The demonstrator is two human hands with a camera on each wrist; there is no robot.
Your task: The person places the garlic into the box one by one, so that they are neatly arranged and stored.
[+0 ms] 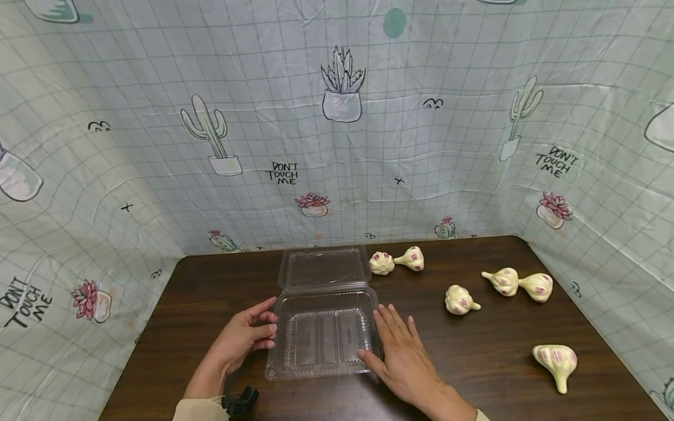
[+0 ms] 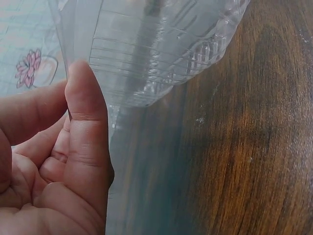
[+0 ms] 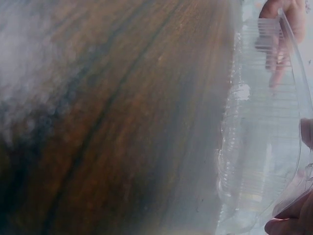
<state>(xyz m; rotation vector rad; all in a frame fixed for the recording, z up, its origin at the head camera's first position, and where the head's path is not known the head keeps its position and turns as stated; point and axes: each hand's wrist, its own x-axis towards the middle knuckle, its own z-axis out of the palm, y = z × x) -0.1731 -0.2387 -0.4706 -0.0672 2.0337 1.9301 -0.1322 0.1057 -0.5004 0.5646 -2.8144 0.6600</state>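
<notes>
A clear plastic clamshell container [image 1: 323, 301] lies on the table, its lid [image 1: 326, 270] folded back flat and its tray toward me. At the tray's left rim my left hand [image 1: 244, 333] pinches the edge between thumb and fingers; the left wrist view shows the thumb [image 2: 87, 107] laid along the plastic. My right hand [image 1: 402, 356] rests with straight fingers against the right side, its thumb over the front right rim. In the right wrist view the tray wall [image 3: 259, 127] stands above the tabletop, with only bits of the right hand's fingers showing at the edge.
Several garlic bulbs lie to the right: a pair [image 1: 411, 258] by the lid, a single one [image 1: 459, 300], a pair [image 1: 537, 287] farther right, and one [image 1: 557, 362] near the right edge. A patterned curtain [image 1: 342, 146] encloses the brown wooden table [image 1: 210, 286].
</notes>
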